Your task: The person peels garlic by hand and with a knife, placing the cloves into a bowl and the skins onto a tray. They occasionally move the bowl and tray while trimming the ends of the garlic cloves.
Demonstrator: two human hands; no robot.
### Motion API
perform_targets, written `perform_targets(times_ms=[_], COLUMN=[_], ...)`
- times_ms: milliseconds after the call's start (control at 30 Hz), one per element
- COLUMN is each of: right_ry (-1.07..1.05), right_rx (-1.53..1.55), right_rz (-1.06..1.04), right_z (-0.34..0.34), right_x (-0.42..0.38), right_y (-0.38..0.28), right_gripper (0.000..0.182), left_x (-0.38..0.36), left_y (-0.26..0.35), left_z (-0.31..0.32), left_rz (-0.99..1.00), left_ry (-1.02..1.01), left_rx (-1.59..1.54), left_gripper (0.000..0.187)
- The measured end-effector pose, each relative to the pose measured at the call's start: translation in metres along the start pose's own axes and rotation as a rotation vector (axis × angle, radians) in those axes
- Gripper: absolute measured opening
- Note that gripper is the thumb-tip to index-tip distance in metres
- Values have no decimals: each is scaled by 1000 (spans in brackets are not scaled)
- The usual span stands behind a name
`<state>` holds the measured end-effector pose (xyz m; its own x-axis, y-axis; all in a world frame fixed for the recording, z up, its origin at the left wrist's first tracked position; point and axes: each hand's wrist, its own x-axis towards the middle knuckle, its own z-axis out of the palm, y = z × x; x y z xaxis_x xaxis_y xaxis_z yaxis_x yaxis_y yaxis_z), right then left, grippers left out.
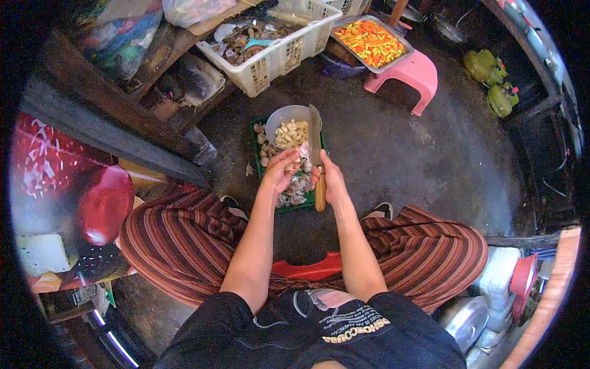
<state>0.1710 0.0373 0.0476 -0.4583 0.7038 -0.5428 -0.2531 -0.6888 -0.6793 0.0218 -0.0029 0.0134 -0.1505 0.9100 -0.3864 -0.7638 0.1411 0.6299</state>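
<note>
In my right hand (332,178) is a large knife (315,135), its wide blade pointing away from me and its wooden handle running down past my palm. My left hand (281,173) is closed on garlic (305,152) with pinkish-white skin, close beside the blade; the fingers partly cover it. Beyond both hands, a pale bowl (275,117) holds peeled garlic cloves (291,133). The bowl rests in a green crate (254,130). Unpeeled garlic bulbs (266,152) lie along the crate's left side, and loose garlic skins (296,189) lie under my hands.
A white plastic basket (270,71) stands ahead on the left. Further right, a tray of orange and yellow chillies (375,44) sits by a pink stool (415,77). Green gas canisters (495,83) are at far right. A wooden bench (178,101) borders the left.
</note>
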Motion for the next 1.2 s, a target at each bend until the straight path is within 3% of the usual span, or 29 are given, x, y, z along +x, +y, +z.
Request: perform_targets(times_ms=[33, 100, 133, 200, 500, 733, 833, 1200], right_ry=[1, 72, 72, -76, -58, -65, -11, 104], right_rx=[2, -50, -50, -403, -578, -528, -631, -502], right_rz=[-1, -234, -234, -317, -474, -411, -448, -499], right_z=[1, 16, 12, 4, 11, 4, 2, 15], right_x=[-1, -14, -11, -5, -13, -4, -1, -4], right_y=[1, -6, -4, 0, -6, 2, 4, 5], right_gripper=[34, 38, 38, 39, 33, 33, 35, 34], left_x=[1, 3, 3, 2, 4, -3, -1, 1], left_y=[0, -1, -2, -1, -1, 7, 6, 3], left_z=[-1, -3, -4, -1, 0, 11, 12, 15], left_rz=[-1, 22, 47, 53, 126, 177, 191, 228], left_ry=[-3, 4, 11, 39, 35, 3, 34, 75], left_rx=[3, 7, 9, 11, 12, 68, 66, 159], left_gripper=[22, 23, 23, 23, 20, 20, 20, 20])
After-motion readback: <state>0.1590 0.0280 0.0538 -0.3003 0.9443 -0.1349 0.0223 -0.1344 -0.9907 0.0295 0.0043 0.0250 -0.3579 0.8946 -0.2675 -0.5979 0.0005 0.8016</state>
